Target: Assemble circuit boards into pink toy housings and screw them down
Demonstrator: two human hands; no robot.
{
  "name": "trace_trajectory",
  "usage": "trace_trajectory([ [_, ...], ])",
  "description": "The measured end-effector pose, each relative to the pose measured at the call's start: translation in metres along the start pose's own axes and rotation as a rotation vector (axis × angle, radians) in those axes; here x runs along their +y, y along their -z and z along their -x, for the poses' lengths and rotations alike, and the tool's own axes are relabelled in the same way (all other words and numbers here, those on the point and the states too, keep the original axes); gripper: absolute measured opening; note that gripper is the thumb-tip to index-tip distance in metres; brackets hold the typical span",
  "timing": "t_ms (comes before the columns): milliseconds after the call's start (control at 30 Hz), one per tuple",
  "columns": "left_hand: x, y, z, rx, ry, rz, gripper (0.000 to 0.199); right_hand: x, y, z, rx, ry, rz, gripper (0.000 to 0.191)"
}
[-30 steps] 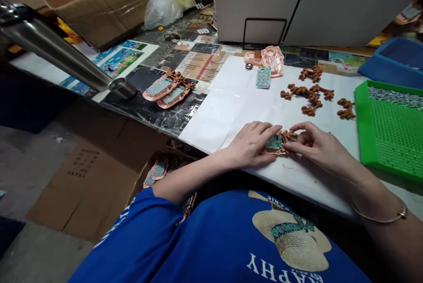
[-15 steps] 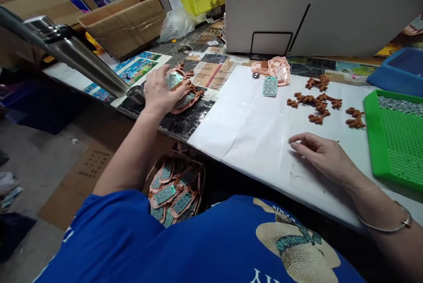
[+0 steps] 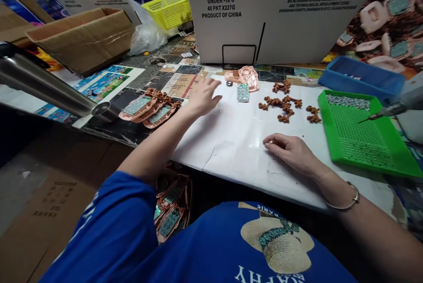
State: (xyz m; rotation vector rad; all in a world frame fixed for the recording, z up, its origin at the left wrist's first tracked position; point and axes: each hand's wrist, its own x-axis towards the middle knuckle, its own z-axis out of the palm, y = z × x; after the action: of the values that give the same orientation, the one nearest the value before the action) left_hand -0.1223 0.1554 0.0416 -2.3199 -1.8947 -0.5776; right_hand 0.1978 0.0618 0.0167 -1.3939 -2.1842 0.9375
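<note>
My left hand [image 3: 204, 97] hovers over the left part of the white sheet [image 3: 228, 133], fingers apart and holding nothing. To its right lie pink shell pieces [image 3: 249, 78], a small round black part [image 3: 229, 83] and a teal circuit board [image 3: 243, 93]. Pink-and-brown assemblies with teal boards [image 3: 137, 106] are stacked on the black surface to its left. My right hand [image 3: 289, 148] rests on the sheet near its front, fingers loosely curled with a gap between thumb and forefinger, nothing in it. Beyond it are several brown branch-shaped parts [image 3: 276, 103].
A green tray [image 3: 357, 120] with screws and a blue bin [image 3: 361, 78] stand right, beside a screwdriver tip [image 3: 373, 117]. A metal flask [image 3: 66, 84] leans at left. A white carton [image 3: 277, 18] stands behind. Below the table edge sits a box of assemblies [image 3: 170, 221].
My left hand has let go of the assembly on the stack and moved right over the white sheet. The view has turned right; my right hand keeps its pose on the sheet.
</note>
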Motion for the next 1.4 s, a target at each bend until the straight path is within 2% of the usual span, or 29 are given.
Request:
trace_trajectory([
  [67,0.016,-0.023,-0.037,-0.066,0.013,0.001,0.041,0.002,0.000,0.000,-0.003,0.007,-0.005,0.028],
  [133,0.026,-0.040,-0.066,-0.074,0.036,0.001,0.036,0.004,0.000,-0.001,0.002,0.029,-0.019,0.028],
  [267,0.038,-0.060,-0.097,-0.013,0.084,0.004,0.028,0.005,0.002,-0.004,0.009,0.055,-0.041,0.025],
  [433,0.058,-0.073,-0.121,0.046,0.137,0.072,0.038,0.004,0.000,-0.007,0.013,0.082,0.004,0.021],
  [567,0.067,-0.073,-0.144,-0.077,0.282,0.188,0.056,0.005,-0.003,-0.006,0.049,0.105,0.028,0.020],
  [667,0.072,-0.071,-0.151,-0.091,0.273,0.216,0.064,0.007,-0.003,-0.006,0.033,0.126,-0.032,0.020],
  [867,0.087,-0.069,-0.132,0.172,-0.003,0.703,0.054,0.010,-0.002,-0.008,0.086,0.123,-0.146,0.019],
  [1000,0.093,-0.045,-0.099,0.131,-0.173,1.043,0.065,0.015,-0.005,-0.010,0.223,0.076,-0.282,0.024],
  [1100,0.096,-0.015,-0.065,-0.043,-0.258,1.295,0.073,0.021,-0.002,-0.014,0.348,0.022,-0.396,0.030],
  [1200,0.102,0.007,-0.033,-0.338,-0.278,1.415,0.069,0.024,0.004,-0.018,0.453,-0.012,-0.475,0.031],
  [1300,0.113,0.010,-0.008,-0.626,-0.256,1.500,0.064,0.024,0.008,-0.018,0.463,-0.022,-0.509,0.028],
  [1367,0.119,0.002,0.004,-0.725,-0.215,1.546,0.061,0.021,0.006,-0.016,0.378,-0.020,-0.510,0.026],
  [1400,0.120,-0.003,0.008,-0.730,-0.187,1.576,0.060,0.019,0.005,-0.014,0.315,-0.015,-0.509,0.025],
])
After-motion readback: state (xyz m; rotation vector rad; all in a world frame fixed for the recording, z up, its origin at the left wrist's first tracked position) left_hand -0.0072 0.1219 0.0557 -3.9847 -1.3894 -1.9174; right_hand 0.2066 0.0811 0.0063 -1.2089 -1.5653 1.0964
